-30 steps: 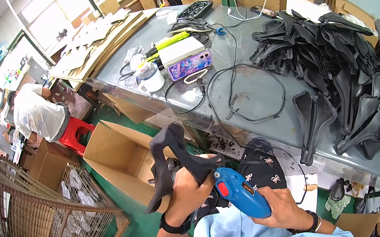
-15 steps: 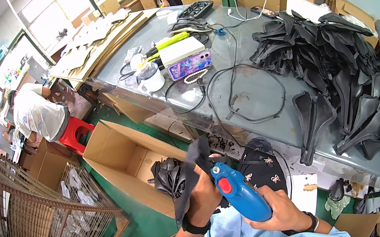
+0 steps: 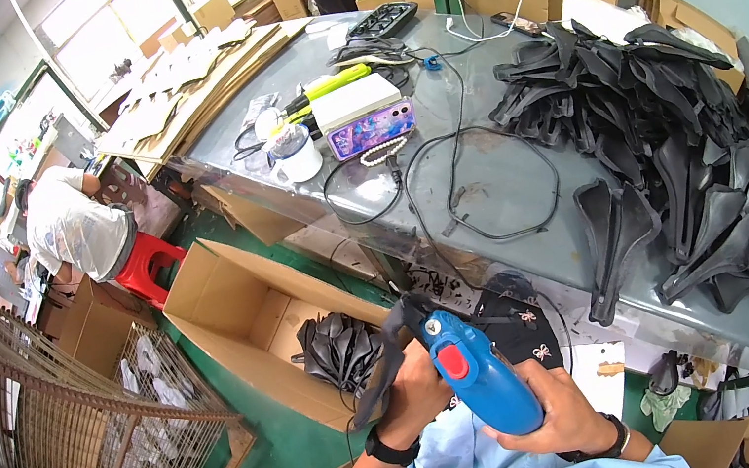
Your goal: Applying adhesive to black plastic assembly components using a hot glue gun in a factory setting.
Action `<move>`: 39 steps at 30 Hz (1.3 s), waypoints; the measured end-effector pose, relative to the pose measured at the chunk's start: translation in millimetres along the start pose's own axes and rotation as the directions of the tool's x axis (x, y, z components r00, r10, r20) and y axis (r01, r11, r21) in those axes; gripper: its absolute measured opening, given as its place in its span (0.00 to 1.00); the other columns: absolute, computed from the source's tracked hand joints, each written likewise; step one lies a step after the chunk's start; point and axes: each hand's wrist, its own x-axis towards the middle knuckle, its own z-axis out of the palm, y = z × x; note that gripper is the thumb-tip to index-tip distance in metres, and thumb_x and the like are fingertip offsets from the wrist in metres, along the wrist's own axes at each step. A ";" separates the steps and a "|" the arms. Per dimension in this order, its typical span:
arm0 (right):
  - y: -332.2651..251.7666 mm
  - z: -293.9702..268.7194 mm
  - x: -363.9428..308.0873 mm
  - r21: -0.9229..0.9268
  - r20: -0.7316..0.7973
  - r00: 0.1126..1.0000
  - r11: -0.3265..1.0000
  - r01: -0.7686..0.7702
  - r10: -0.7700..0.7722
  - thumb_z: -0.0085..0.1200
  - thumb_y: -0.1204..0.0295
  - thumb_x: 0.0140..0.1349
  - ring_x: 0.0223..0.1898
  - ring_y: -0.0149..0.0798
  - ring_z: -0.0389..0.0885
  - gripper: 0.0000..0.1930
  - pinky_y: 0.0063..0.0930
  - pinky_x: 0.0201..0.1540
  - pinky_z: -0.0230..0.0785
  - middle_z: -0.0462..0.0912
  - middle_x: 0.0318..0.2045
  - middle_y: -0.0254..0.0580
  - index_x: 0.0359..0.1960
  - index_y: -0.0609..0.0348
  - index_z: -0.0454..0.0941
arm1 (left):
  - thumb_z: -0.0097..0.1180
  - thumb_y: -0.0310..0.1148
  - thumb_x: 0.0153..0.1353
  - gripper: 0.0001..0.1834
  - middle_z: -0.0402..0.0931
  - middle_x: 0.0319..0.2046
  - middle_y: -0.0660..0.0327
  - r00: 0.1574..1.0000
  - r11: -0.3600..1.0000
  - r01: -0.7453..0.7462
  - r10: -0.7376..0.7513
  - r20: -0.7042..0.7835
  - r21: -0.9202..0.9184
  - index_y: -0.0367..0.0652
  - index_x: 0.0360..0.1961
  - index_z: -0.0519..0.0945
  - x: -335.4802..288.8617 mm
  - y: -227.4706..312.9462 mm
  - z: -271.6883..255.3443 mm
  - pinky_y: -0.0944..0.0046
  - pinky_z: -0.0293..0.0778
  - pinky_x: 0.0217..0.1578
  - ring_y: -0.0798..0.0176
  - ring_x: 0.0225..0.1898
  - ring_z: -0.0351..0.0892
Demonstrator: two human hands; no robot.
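My left hand (image 3: pixel 414 389) is closed around a thin, black moulded piece (image 3: pixel 381 380), which stands up between the fingers and is seen mostly edge-on. A blue hand-held power tool (image 3: pixel 494 391) with a red button sits in my right hand (image 3: pixel 563 413), whose fingers wrap its lower end. The tool's front end meets the top of the black piece, close to my left fingers. Its working tip is hidden, so I cannot tell how it touches the piece. Below and left of the hands, folded black pieces (image 3: pixel 340 352) lie in an open cardboard box (image 3: pixel 224 299).
On the grey table (image 3: pixel 499 202) lie a large heap of black moulded pieces (image 3: pixel 666 122), looping cables, a white mug (image 3: pixel 295 163) and a purple patterned phone (image 3: pixel 371 130). A rusty wire cage (image 3: pixel 110 441) stands at left. Two people work farther back, one on a red stool (image 3: pixel 150 266).
The black piece has tilted lower and turned edge-on in my left hand. The tool has shifted slightly right and turned more upright. At the back, a person now holds something orange.
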 end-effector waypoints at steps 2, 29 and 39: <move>0.0 -3.8 1.5 -0.014 -0.003 1.000 1.000 0.020 -0.020 0.70 0.64 0.43 0.22 0.36 0.82 0.27 0.24 0.27 0.73 0.80 0.24 0.43 0.39 0.65 0.68 | 0.59 0.26 0.52 0.14 0.74 0.38 0.58 0.995 0.995 0.083 -0.081 0.053 -0.047 0.38 0.40 0.74 -7.9 -10.9 2.9 0.65 0.73 0.34 0.65 0.33 0.75; 14.7 -2.7 -7.7 -0.260 -0.021 1.000 0.965 -0.024 0.020 0.69 0.58 0.45 0.23 0.45 0.83 0.29 0.31 0.27 0.75 0.80 0.24 0.50 0.39 0.67 0.69 | 0.53 0.23 0.58 0.16 0.76 0.40 0.52 0.857 0.427 -0.031 -0.454 -0.244 -0.904 0.38 0.48 0.70 27.1 32.1 -42.0 0.71 0.72 0.21 0.66 0.23 0.76; 18.3 -4.6 -9.0 -0.244 0.003 1.000 0.970 0.009 -0.008 0.70 0.61 0.44 0.25 0.45 0.84 0.28 0.30 0.28 0.76 0.81 0.24 0.49 0.40 0.66 0.70 | 0.54 0.21 0.56 0.14 0.77 0.30 0.57 0.880 0.538 0.143 -0.452 -0.142 -0.830 0.36 0.45 0.75 25.3 34.1 -50.3 0.73 0.72 0.25 0.68 0.25 0.78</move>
